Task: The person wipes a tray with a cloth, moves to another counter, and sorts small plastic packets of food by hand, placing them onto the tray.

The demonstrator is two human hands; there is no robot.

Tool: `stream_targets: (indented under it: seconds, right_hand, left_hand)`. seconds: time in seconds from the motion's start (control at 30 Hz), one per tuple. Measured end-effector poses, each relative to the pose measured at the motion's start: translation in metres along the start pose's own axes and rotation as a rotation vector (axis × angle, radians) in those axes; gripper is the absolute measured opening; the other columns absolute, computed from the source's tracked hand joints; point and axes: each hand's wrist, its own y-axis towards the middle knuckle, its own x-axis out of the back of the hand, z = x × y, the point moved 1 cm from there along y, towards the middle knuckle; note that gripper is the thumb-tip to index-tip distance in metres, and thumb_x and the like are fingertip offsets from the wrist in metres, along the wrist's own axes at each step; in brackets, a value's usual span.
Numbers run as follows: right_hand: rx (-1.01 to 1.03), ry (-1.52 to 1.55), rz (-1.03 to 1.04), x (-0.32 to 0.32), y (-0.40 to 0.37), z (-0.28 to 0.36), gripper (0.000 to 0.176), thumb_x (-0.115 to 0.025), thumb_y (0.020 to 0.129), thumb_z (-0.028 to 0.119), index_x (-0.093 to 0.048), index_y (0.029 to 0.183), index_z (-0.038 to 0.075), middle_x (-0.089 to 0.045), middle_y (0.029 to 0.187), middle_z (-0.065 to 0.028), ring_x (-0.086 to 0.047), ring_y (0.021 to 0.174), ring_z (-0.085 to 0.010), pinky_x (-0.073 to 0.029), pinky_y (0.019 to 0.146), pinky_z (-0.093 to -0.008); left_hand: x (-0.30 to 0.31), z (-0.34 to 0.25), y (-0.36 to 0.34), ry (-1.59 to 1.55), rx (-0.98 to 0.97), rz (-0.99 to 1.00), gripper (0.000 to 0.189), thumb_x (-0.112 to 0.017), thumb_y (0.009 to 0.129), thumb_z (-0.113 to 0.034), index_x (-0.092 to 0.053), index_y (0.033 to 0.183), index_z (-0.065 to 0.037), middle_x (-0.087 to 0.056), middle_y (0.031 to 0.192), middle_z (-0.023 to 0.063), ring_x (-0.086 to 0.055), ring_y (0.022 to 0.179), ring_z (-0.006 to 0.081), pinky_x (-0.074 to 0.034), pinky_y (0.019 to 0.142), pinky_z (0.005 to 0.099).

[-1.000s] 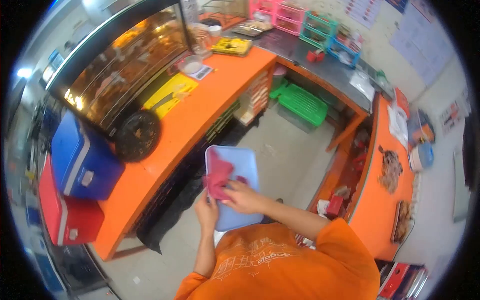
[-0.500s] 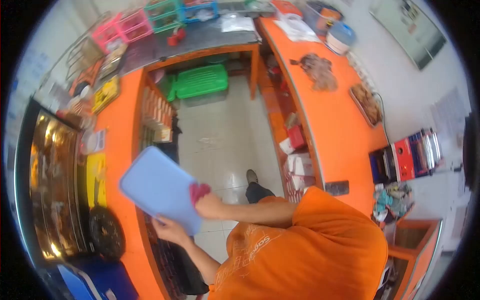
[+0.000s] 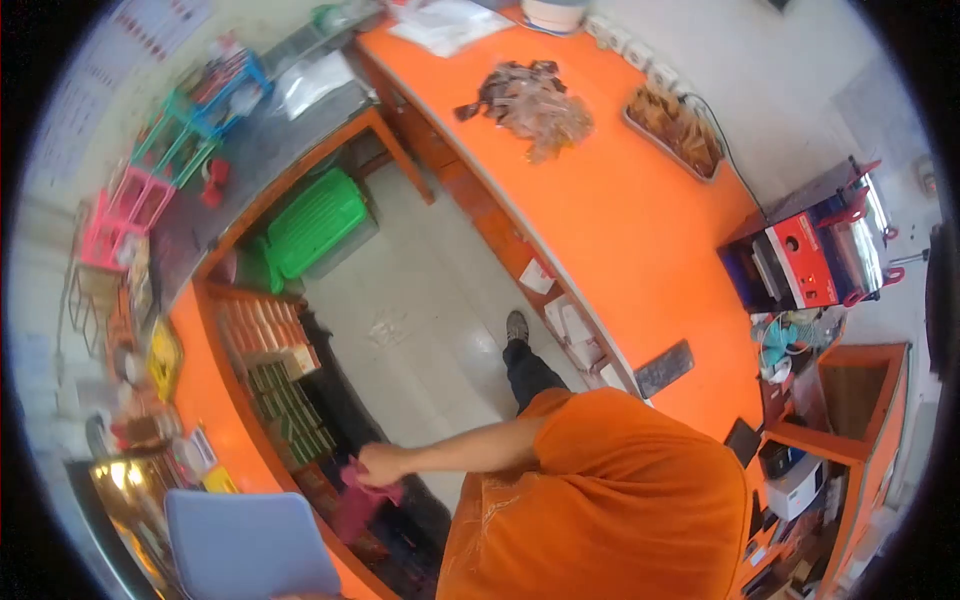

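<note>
My right hand (image 3: 382,465) is closed on a crumpled maroon cloth (image 3: 358,508), which hangs beside the left counter's shelves. A flat blue-grey plastic tray (image 3: 245,545) with rounded corners stands tilted at the lower left, over the left counter. Only a sliver of my left hand (image 3: 305,597) shows at the bottom edge of the view, against the tray's lower edge; its fingers are mostly out of view. The cloth and the tray are apart.
On the orange counter (image 3: 600,240) lie plastic packets (image 3: 530,108), a metal tray of brown food (image 3: 675,132) and a dark phone (image 3: 665,370). A red and black appliance (image 3: 800,262) stands at the right. A green-lidded box (image 3: 318,222) is on the floor. Colored baskets (image 3: 135,205) stand at the left.
My right hand and the cloth have come off the tray and lowered. The tray has shifted down and left in view, my left hand nearly out of sight. The view has turned right.
</note>
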Motion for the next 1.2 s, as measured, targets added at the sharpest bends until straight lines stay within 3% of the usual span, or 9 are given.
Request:
stream_targets:
  seconds: [0.17,0.4,0.5,0.57,0.7,0.8,0.9,1.0,1.2]
  right_hand:
    - [0.298,0.243,-0.746,0.244,0.053,0.04,0.017,-0.065,0.083,0.018,-0.068,0.08,0.002,-0.068,0.067,-0.0159,-0.068,0.059,-0.029,-0.053,0.057,-0.0428]
    - [-0.075,-0.295,-0.796,0.601,0.081,0.048,0.051,-0.06,0.092,0.052,-0.068,0.086,0.002,-0.07,0.079,-0.0192,-0.071,0.078,-0.0313,-0.054,0.068,-0.0477]
    - [-0.502,-0.588,-1.035,0.591,-0.061,0.019,0.06,-0.057,0.095,0.057,-0.068,0.108,0.0,-0.071,0.098,-0.0222,-0.07,0.088,-0.0384,-0.053,0.078,-0.0507]
    - [-0.162,-0.24,-1.279,0.539,-0.135,-0.115,0.058,-0.061,0.097,0.037,-0.049,0.142,0.002,-0.056,0.135,-0.0258,-0.058,0.122,-0.0355,-0.045,0.105,-0.0449]
    - [-0.976,-0.047,-1.545,0.452,-0.295,-0.188,0.059,-0.056,0.098,0.044,-0.056,0.119,-0.011,-0.065,0.108,-0.0358,-0.066,0.102,-0.0469,-0.052,0.09,-0.0496]
    - [-1.282,0.043,-1.508,0.462,-0.325,-0.176,0.055,-0.055,0.098,0.041,-0.056,0.121,-0.009,-0.064,0.113,-0.0337,-0.063,0.11,-0.0441,-0.048,0.095,-0.0503]
    - [-1.832,-0.285,-1.186,0.49,-0.314,-0.175,0.049,-0.061,0.094,0.032,-0.056,0.127,-0.005,-0.062,0.123,-0.0292,-0.056,0.122,-0.0409,-0.042,0.102,-0.0516]
    - [-0.994,-0.589,-1.537,0.565,-0.25,-0.181,0.058,-0.07,0.086,0.013,-0.052,0.14,0.008,-0.048,0.144,-0.0229,-0.046,0.133,-0.0415,-0.037,0.109,-0.0527]
    - [-0.608,-0.963,-1.163,0.75,-0.127,-0.194,0.056,-0.071,0.08,0.008,-0.057,0.134,0.015,-0.051,0.143,-0.014,-0.046,0.132,-0.0348,-0.039,0.108,-0.049]
  left_hand:
    - [-0.094,-0.073,-0.022,-0.338,0.187,0.262,0.036,-0.052,0.104,-0.027,-0.071,0.111,0.002,-0.073,0.102,0.0188,-0.07,0.087,0.0305,-0.057,0.074,0.0399]
    - [-0.153,-0.31,-0.139,-0.715,0.118,0.964,0.03,-0.056,0.101,-0.017,-0.068,0.106,0.01,-0.07,0.093,0.0192,-0.06,0.084,0.0226,-0.05,0.083,0.0377]
    - [-0.162,-0.427,-0.228,-0.936,-0.121,1.325,0.027,-0.058,0.101,-0.019,-0.068,0.094,0.006,-0.055,0.074,-0.0008,-0.047,0.07,0.0096,-0.04,0.062,0.0279]
    - [-0.152,-0.485,-0.272,-1.013,-0.325,1.509,0.026,-0.06,0.101,-0.021,-0.07,0.096,0.003,-0.049,0.063,-0.0053,-0.042,0.059,0.0054,-0.035,0.053,0.0261]
    - [-0.136,-0.559,-0.421,-1.12,-0.627,2.136,0.019,-0.06,0.098,-0.015,-0.07,0.103,0.001,-0.066,0.075,0.004,-0.056,0.068,0.009,-0.046,0.061,0.0296]
    - [-0.092,-0.604,-0.477,-1.058,-1.371,1.975,0.025,-0.065,0.092,-0.016,-0.065,0.111,0.0,-0.069,0.093,0.017,-0.065,0.086,0.0315,-0.051,0.077,0.0454]
    - [-0.119,-0.659,-0.479,-1.527,-1.256,1.503,0.024,-0.066,0.091,-0.022,-0.061,0.1,0.0,-0.065,0.1,0.0203,-0.061,0.092,0.0394,-0.047,0.079,0.0499]
    - [-0.157,-0.78,-0.437,-1.43,-1.046,1.375,0.03,-0.07,0.084,-0.019,-0.061,0.106,-0.001,-0.063,0.111,0.02,-0.058,0.103,0.0395,-0.046,0.09,0.0488]
    - [-0.22,-0.897,-0.452,-1.375,-1.476,1.243,0.024,-0.07,0.087,-0.016,-0.071,0.107,-0.003,-0.068,0.104,0.0152,-0.064,0.099,0.0357,-0.05,0.09,0.0429]
